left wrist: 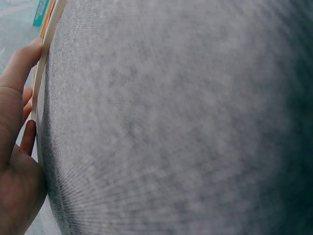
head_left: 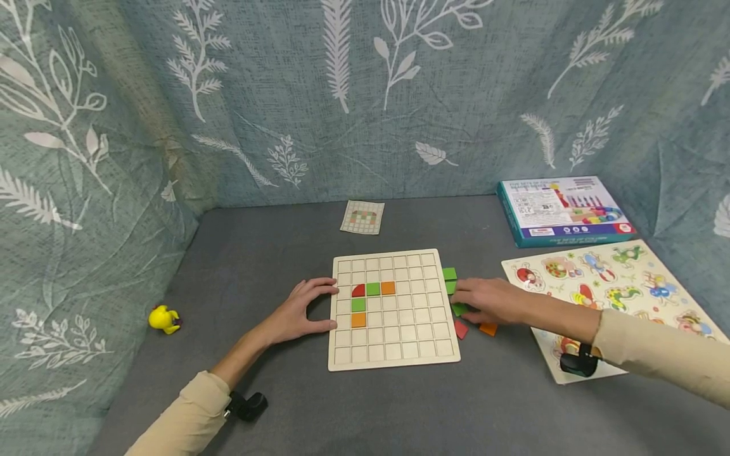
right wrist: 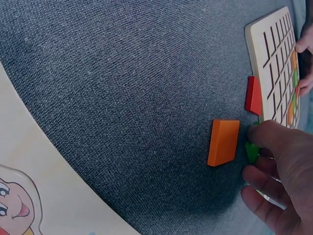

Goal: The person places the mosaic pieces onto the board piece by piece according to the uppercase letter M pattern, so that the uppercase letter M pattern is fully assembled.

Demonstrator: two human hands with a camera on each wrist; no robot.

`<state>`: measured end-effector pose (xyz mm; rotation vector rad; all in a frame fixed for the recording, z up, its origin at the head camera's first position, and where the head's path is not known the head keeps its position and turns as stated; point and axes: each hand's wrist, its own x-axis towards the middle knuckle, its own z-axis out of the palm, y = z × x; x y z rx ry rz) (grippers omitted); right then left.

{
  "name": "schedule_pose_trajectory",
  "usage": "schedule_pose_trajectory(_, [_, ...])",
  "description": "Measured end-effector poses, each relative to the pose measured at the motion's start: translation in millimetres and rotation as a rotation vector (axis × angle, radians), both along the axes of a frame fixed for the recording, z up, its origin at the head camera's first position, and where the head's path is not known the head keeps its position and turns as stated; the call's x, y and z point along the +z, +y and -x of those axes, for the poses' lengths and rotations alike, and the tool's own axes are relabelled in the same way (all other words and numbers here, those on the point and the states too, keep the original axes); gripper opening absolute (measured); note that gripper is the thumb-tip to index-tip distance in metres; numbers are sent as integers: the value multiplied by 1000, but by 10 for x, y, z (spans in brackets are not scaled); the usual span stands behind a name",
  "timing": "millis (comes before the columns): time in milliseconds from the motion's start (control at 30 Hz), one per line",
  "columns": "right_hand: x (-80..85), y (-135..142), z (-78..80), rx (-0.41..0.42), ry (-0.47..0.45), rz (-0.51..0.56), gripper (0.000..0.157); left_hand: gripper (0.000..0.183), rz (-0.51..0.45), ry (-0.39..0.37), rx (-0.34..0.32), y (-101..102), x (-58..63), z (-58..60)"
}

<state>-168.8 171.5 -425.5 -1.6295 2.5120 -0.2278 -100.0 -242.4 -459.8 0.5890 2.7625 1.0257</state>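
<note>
A pale wooden grid board [head_left: 393,323] lies in the middle of the table. On it are a red rounded tile [head_left: 358,291], two green tiles and two orange tiles, the green tile [head_left: 372,289] beside the red one. My left hand [head_left: 293,310] touches the board's left edge with thumb and fingertips spread apart. Just off the right edge, my right hand [head_left: 493,301] reaches down over loose green tiles [head_left: 449,273]. In the right wrist view its thumb is at a green piece [right wrist: 252,152]; I cannot tell whether it pinches it. A red piece [right wrist: 253,95] and an orange tile [right wrist: 224,143] lie close by.
Behind the board lies a small pattern card [head_left: 362,217]. To the right are a wooden insect puzzle [head_left: 547,316], partly under the right forearm, and a toy box [head_left: 564,209]. A yellow toy duck [head_left: 163,319] stands at the left. A patterned curtain [head_left: 353,145] encloses the table.
</note>
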Motion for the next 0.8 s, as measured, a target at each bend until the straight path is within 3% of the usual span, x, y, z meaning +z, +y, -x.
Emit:
schedule_pose_trajectory(300, [24,-37,-7,12,48,2,22,64,14,10,-3,4,10,-2])
schedule_pose_trajectory(800, [88,-37,-40,13,46,6,21,64,6,17,-3,10,8,-19])
